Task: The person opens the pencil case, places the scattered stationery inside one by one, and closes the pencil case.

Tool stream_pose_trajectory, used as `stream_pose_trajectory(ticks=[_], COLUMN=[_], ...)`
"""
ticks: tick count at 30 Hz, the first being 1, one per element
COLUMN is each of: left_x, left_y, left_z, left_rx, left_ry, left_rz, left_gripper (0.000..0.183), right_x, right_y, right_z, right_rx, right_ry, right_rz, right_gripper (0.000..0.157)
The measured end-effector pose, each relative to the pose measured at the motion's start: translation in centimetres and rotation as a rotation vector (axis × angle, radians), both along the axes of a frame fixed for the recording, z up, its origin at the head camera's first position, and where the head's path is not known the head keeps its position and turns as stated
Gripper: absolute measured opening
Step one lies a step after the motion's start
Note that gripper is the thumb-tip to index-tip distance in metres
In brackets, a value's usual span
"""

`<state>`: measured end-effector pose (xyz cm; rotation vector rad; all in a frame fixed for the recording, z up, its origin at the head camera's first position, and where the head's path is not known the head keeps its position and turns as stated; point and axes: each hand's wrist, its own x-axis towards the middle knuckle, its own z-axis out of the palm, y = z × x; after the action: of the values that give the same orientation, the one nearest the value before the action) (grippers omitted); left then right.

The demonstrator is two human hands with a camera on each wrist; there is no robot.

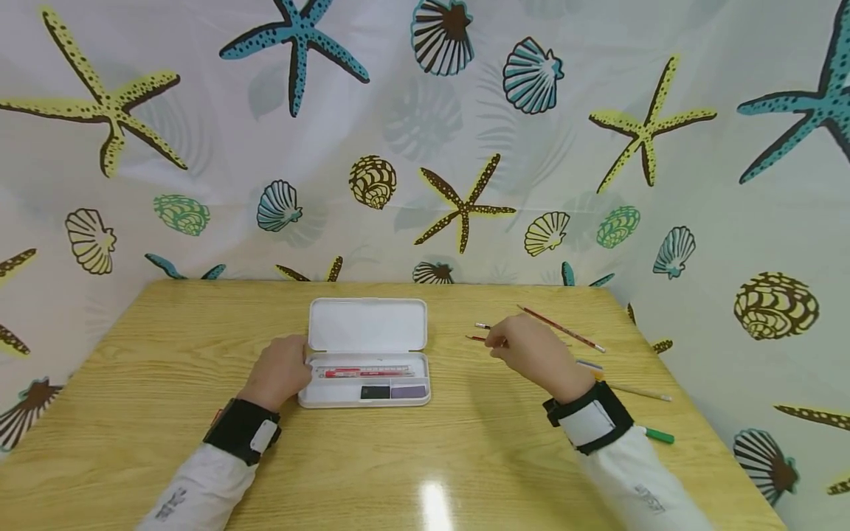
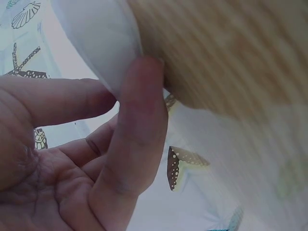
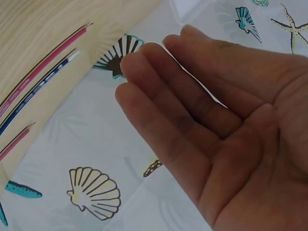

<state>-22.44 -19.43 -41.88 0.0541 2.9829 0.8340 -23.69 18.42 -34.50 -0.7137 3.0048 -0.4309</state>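
Steadying the pencil case [image 1: 367,352] was judged to be the step in hand, with loose pencils being gathered from the surface [image 1: 425,450]. The left hand [image 1: 282,371] was seen resting at the case's 9 o'clock edge, fingers straight against the white shell in the left wrist view, nothing clasped. The right hand [image 1: 527,348] was held above the surface at 3 o'clock of the case, fingers relaxed and extended, palm bare in the right wrist view; nothing was grasped. Its fingertips lay just beside two short pencils [image 1: 479,332]. A long red pencil [image 1: 561,329] was noted farther out at 2 o'clock, and a green marker [image 1: 657,436] near the right sleeve at 4 o'clock.

The case was recorded as white, rectangular with rounded corners, lid hinged back flat toward 12 o'clock. In its tray lay a clear ruler, a red pen and two small blocks, one dark, one lilac.

The next move was judged to call for a fine pinch on a thin pencil lying flat.
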Motion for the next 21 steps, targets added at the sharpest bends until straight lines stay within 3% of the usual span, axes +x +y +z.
stream_pose_trajectory(ticks=[7, 13, 21], left_x=[0.0, -0.1, -0.2], left_y=[0.1, 0.2, -0.2], left_z=[-0.1, -0.4, -0.4], left_rx=[0.02, 0.037, 0.013], left_ry=[0.007, -0.006, -0.019], left_rz=[0.004, 0.011, 0.023], left_gripper=[0.004, 0.006, 0.004], right_x=[1.6, 3.1, 3.6], right_y=[4.5, 9.0, 14.3], right_z=[0.1, -0.8, -1.7], right_rx=[0.034, 0.061, 0.052], right_ry=[-0.017, -0.098, -0.16], right_rz=[-0.064, -0.071, -0.147], right_gripper=[0.013, 0.024, 0.023])
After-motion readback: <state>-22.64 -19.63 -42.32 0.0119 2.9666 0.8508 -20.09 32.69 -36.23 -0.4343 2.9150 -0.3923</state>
